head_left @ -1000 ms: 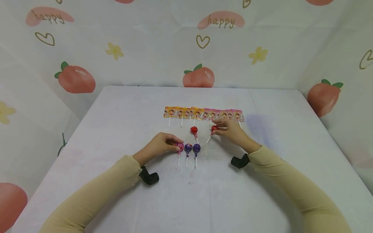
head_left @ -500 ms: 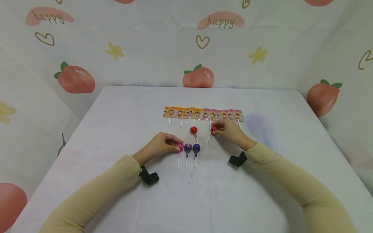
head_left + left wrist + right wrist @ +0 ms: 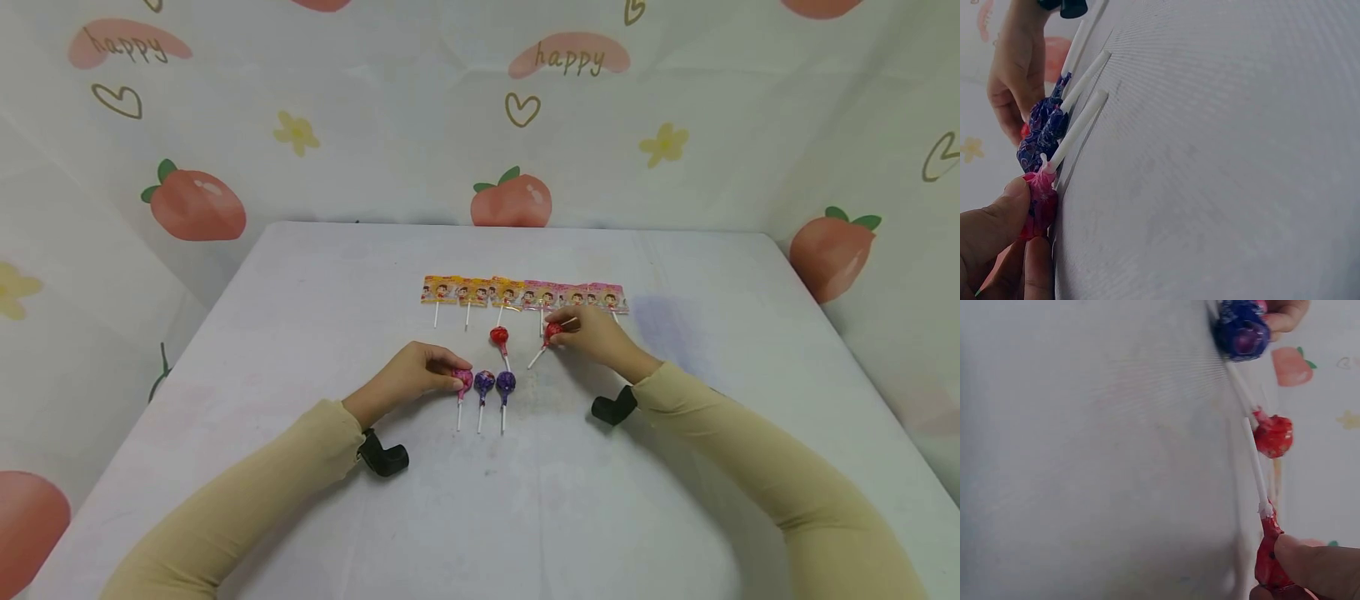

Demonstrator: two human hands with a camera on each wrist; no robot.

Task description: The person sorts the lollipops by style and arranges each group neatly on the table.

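Note:
My left hand [image 3: 420, 369] pinches the head of a pink lollipop [image 3: 1040, 206] between thumb and fingers, its white stick pointing toward me. Beside it lie two lollipops in dark wrappers, a blue-purple lollipop [image 3: 484, 382] and a purple lollipop [image 3: 506, 382], sticks also toward me. Farther right, my right hand [image 3: 596, 337] grips the head of a red lollipop [image 3: 1269, 559]; its stick slants down to the left. Another red lollipop [image 3: 499, 336] lies between the hands, just behind the purple one.
Along the back runs a row of flat-wrapped lollipops, yellow packets [image 3: 472, 291] on the left and pink packets [image 3: 573, 296] on the right. They lie on a white table [image 3: 337, 275]. A printed cloth [image 3: 397, 108] hangs behind. Each wrist carries a black camera mount [image 3: 385, 454].
The right hand shifts only slightly around the red lollipop, its wrist drawn a little to the left. The left hand and the lollipops lying on the table stay in place.

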